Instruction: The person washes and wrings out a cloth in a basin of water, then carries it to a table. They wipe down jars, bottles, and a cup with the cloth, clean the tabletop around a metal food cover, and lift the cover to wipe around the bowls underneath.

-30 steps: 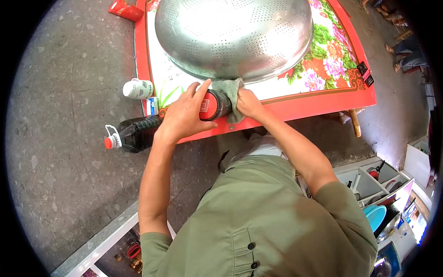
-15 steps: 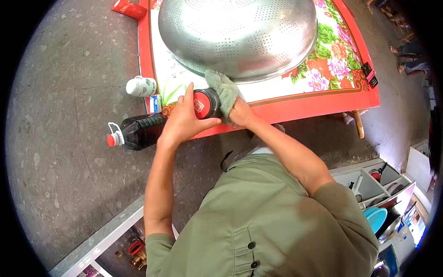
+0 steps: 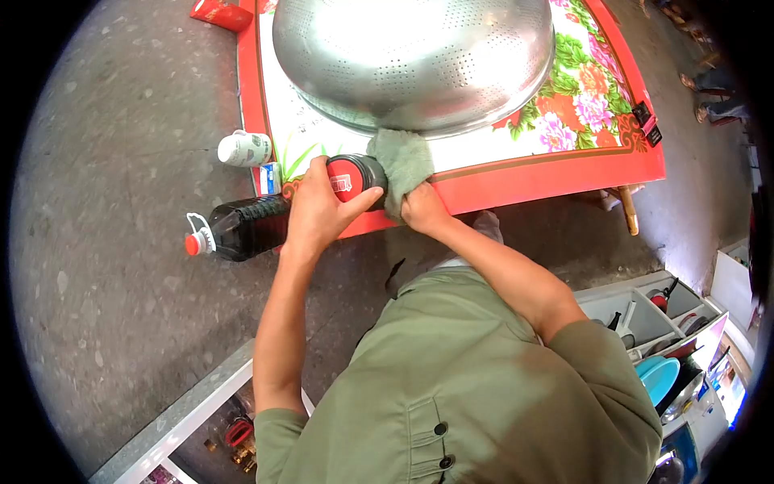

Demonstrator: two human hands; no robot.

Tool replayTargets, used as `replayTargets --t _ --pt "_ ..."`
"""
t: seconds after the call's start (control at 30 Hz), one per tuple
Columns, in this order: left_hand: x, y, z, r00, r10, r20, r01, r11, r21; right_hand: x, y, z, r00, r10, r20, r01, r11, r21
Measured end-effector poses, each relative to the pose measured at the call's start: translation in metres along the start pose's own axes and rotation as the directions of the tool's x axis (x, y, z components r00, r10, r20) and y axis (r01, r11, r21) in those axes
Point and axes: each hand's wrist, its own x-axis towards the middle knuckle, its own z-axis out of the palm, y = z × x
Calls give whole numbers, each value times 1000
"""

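Note:
My left hand (image 3: pixel 321 206) is wrapped round the red lid end of a dark jar (image 3: pixel 345 179), thumb on the near side and fingers on the far side. In my right hand (image 3: pixel 424 208) is a bunched grey-green cloth (image 3: pixel 403 160), which lies against the jar's right side. Both are at the near edge of the table with the red-bordered floral cover (image 3: pixel 484 191). Just beyond the cloth sits a large upturned metal colander (image 3: pixel 411 73). Left of my left hand is a dark bottle with a red cap (image 3: pixel 248 228).
At the table's left edge are a white patterned cup (image 3: pixel 245 149), a small blue and white box (image 3: pixel 269 179) and a red container (image 3: pixel 221 14). A black and pink object (image 3: pixel 647 123) lies at the right corner. Shelves (image 3: pixel 645 319) stand at lower right; a person's legs (image 3: pixel 717 93) show at upper right.
The jar has shifted slightly left and turned in my left hand. My right hand has moved the cloth about the jar's side, and the cloth now spreads wider beside it.

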Motion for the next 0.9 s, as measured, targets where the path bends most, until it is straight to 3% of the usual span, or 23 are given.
replayTargets --t 0.07,0.13,0.17,0.2,0.27,0.3,0.4,0.43,0.47,0.53,0.57,0.6,0.63,0.67,0.7,0.77,0.8,0.87,0.9 --pt "-3 0 0 1000 -25 7 25 1000 -10 1 3 -3 993 66 101 -61 997 -53" --pt "-2 -2 -12 984 144 109 -156 982 108 7 -25 -14 995 57 79 -58 998 1" --pt "1 -11 -10 948 315 48 -319 938 135 11 -37 -13 997 39 62 -43 997 62" --pt "5 -11 -10 949 312 49 -316 939 135 6 -44 -5 999 -44 5 44 998 38" --pt "8 -7 -7 966 211 152 -215 977 7 -7 -58 1 997 -48 61 44 997 61" --pt "8 -2 -7 977 151 153 -157 987 25 -7 -52 12 992 -104 -64 108 992 61" --pt "4 -7 0 985 165 51 -165 986 8 0 -8 23 998 -58 -4 58 998 14" --pt "1 -3 -1 993 113 30 -112 994 -16 10 -8 22 995 88 -40 -78 975 206" --pt "-2 -8 1 993 114 30 -113 993 -19 16 -8 20 995 89 -40 -79 976 204" --pt "-5 -24 0 989 61 -135 -82 984 -159 26 -8 19 981 184 63 -195 941 278" --pt "-10 -32 -5 994 -79 -72 54 952 -302 30 -9 19 967 244 72 -254 913 318" --pt "-18 -39 -8 987 -158 -5 128 818 -560 29 -6 19 967 242 75 -253 915 315" --pt "-26 -30 -18 977 -213 9 161 710 -685 24 -1 19 851 453 266 -516 625 586" --pt "-33 -20 -30 964 -266 25 181 583 -792 23 4 23 675 535 507 -684 199 701" --pt "-39 -20 -34 962 -271 24 170 531 -830 26 -31 16 818 306 487 -526 56 848" --pt "-52 -20 -27 952 -304 -48 122 518 -846 29 -56 9 874 261 410 -440 70 895" --pt "-58 -21 -21 941 -319 -114 71 515 -854 29 -59 8 837 315 447 -445 -84 892" --pt "-73 -32 1 933 -327 -154 38 513 -857 33 -50 4 745 311 590 -587 -114 802" --pt "-81 -31 8 926 -362 -107 60 422 -904 33 -56 -4 664 311 680 -683 -118 721"
